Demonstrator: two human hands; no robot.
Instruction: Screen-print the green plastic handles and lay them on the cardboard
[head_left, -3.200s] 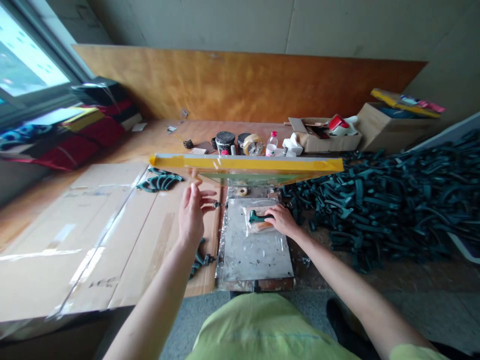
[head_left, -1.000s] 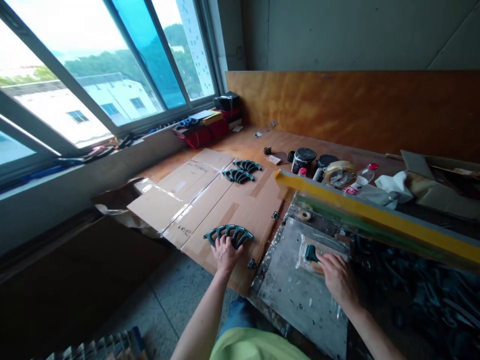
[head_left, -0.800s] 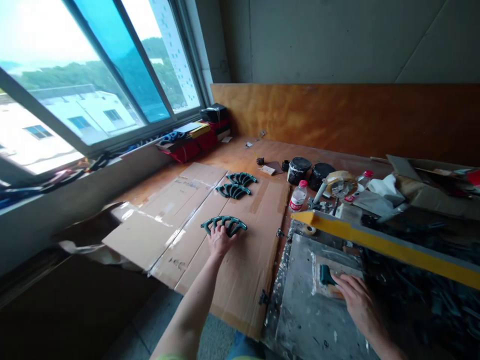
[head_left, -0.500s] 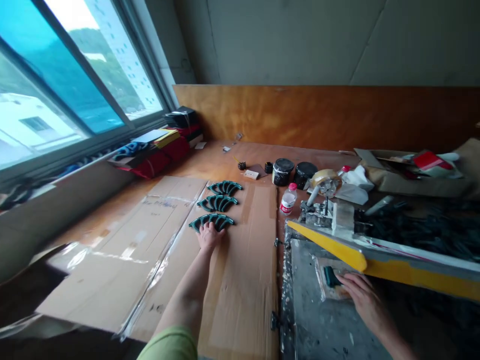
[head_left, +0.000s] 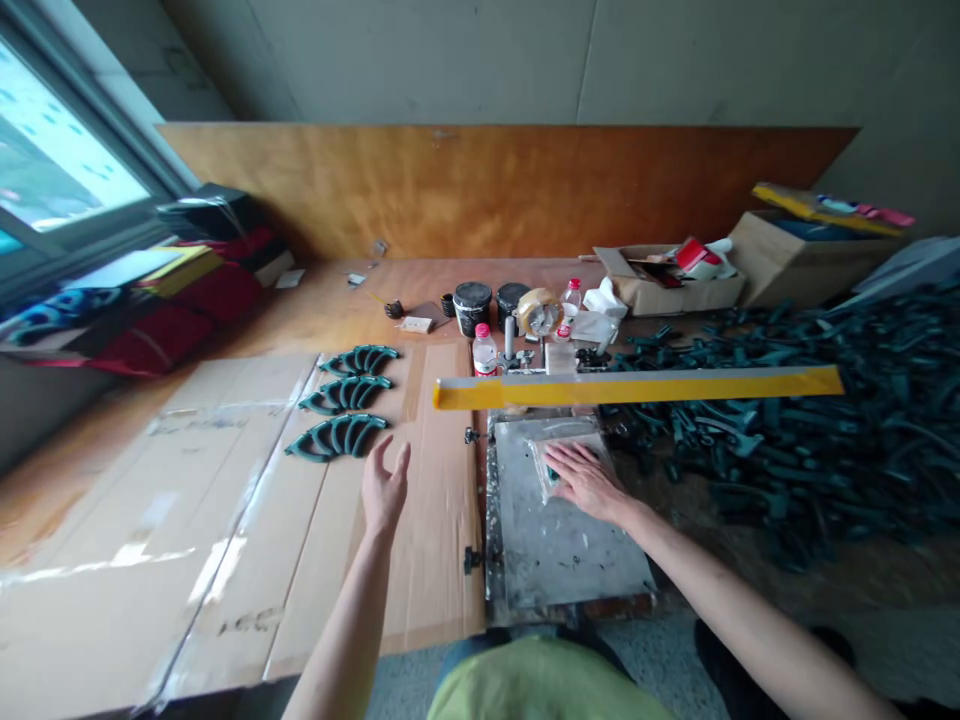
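Note:
My left hand [head_left: 385,487] is in the air over the cardboard, its fingers apart and nothing in them. Just left of it, curved dark green parts [head_left: 341,437] lie fanned in three rows on the cardboard sheet [head_left: 435,500]. My right hand [head_left: 589,482] rests flat with fingers stretched out on a small plastic-wrapped pad [head_left: 541,478]. A bit of a dark green piece [head_left: 553,473] shows under its fingers; the rest is hidden. The pad sits on a stained grey plate [head_left: 555,560].
A yellow-edged bar [head_left: 645,390] spans above the plate's far end. A large heap of dark green parts [head_left: 780,430] lies at right. Behind stand black-lidded tubs [head_left: 472,310], a red-capped bottle [head_left: 484,352], a tape roll [head_left: 538,312] and an open carton [head_left: 667,295].
My left hand has come away from the nearest row of green parts, moving right. My right hand has moved over the green piece on the pad. The view has turned right.

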